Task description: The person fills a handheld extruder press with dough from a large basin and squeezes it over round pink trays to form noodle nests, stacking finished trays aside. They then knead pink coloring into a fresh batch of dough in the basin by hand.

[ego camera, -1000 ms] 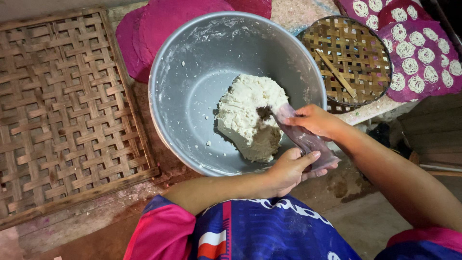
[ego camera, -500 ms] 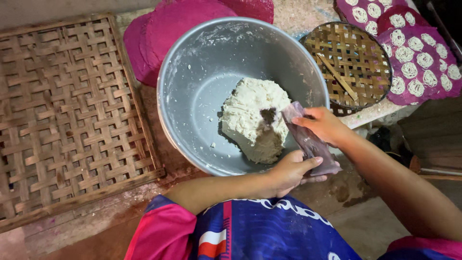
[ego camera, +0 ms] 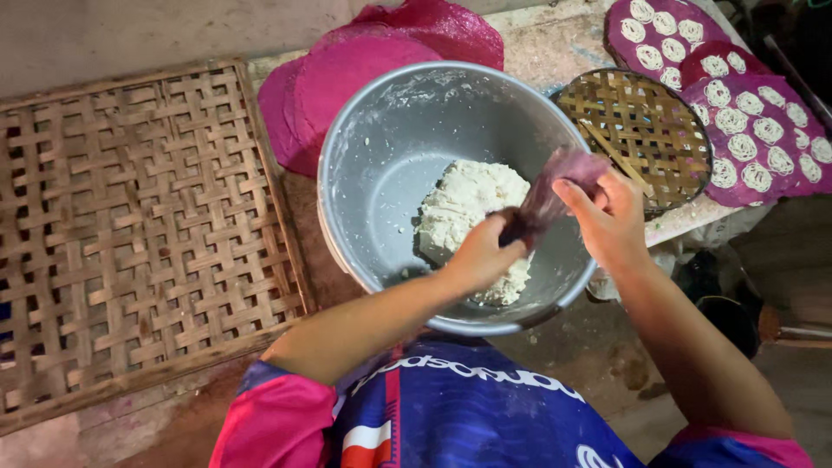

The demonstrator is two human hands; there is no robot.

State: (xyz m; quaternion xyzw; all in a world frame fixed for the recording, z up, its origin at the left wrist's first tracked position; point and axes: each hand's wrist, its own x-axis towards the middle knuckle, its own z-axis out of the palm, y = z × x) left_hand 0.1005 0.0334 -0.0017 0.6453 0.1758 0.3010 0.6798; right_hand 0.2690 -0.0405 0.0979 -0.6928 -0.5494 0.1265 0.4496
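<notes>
Leaning over a square woven bamboo mat [ego camera: 139, 234] and a big grey metal basin [ego camera: 407, 147], a person in a blue and pink shirt works with both forearms stretched forward over the basin's near rim. The mat lies flat to the left of the basin, its edge just beside the basin wall. Magenta round sheets [ego camera: 347, 78] are stacked behind the basin, partly under its far side. To the right sits a round woven tray [ego camera: 641, 130] with a thin stick across it, and beyond that, purple round mats [ego camera: 737, 113] carry rows of small white coiled pieces.

Inside the basin, toward its right half, rests a mound of white crumbly dough [ego camera: 464, 208]. The left hand [ego camera: 481, 256] reaches in over the dough, fingers curled and closed around the lower end of a purplish tube-shaped tool [ego camera: 550, 195], which is blurred. The right hand [ego camera: 607, 221] is raised above the basin's right rim, wrist bent, fingers wrapped over the tool's upper end. The tool slants between the two hands, its lower end just above the dough.
</notes>
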